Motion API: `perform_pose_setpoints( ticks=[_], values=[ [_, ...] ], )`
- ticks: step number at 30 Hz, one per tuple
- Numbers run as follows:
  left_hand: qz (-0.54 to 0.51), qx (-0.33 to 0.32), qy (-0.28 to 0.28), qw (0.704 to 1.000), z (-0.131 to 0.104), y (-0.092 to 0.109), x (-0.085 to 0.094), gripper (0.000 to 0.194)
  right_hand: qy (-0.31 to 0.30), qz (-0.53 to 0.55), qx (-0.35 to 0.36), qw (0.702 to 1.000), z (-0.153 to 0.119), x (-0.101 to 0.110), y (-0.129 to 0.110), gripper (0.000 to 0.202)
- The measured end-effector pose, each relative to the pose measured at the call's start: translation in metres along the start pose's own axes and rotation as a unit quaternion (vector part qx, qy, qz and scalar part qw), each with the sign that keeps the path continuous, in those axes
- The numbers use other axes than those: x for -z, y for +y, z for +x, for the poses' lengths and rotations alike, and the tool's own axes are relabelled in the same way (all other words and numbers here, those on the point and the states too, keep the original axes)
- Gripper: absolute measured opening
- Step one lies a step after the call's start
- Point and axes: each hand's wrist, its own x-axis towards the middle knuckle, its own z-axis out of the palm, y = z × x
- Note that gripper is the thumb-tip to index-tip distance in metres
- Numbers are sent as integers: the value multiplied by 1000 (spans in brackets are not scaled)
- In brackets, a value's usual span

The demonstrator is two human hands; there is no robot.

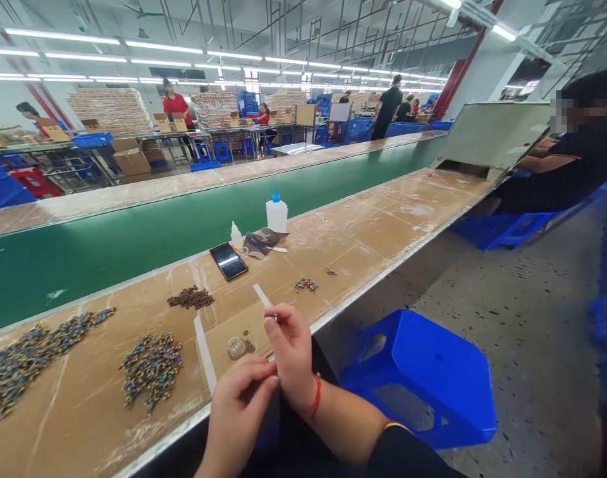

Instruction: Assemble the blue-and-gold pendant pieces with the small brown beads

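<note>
My right hand (292,348), with a red string round its wrist, pinches a small blue-and-gold part (270,317) between thumb and fingertips above the table edge. Close beside it my left hand (241,401) is closed, thumb against forefinger; anything in that pinch is too small to make out. Just beyond the hands sits a small clear round container (236,347). A heap of similar blue-and-gold parts (151,368) lies left of them, and a pile of small brown pieces (190,297) farther back. A few more such parts (306,285) lie ahead to the right.
A phone (228,261), a small dropper bottle (236,234), a camouflage cloth (261,243) and a blue-capped white bottle (276,214) line the green conveyor belt (184,216). A larger heap (39,355) spreads far left. A blue stool (433,378) stands right; a co-worker (577,146) sits beyond.
</note>
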Motion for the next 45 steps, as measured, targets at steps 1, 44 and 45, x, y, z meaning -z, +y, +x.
perform_pose_setpoints(
  ticks=[1,44,45],
  values=[
    [-6,7,-22,1000,3,2,2,21,-3,4,-12,1000,-1,0,0,16],
    [-685,160,7,710,17,7,-10,55,-77,-43,-43,995,17,41,-12,24],
    [-689,161,8,707,17,7,-10,55,-85,-49,-39,994,16,41,-11,22]
  ],
)
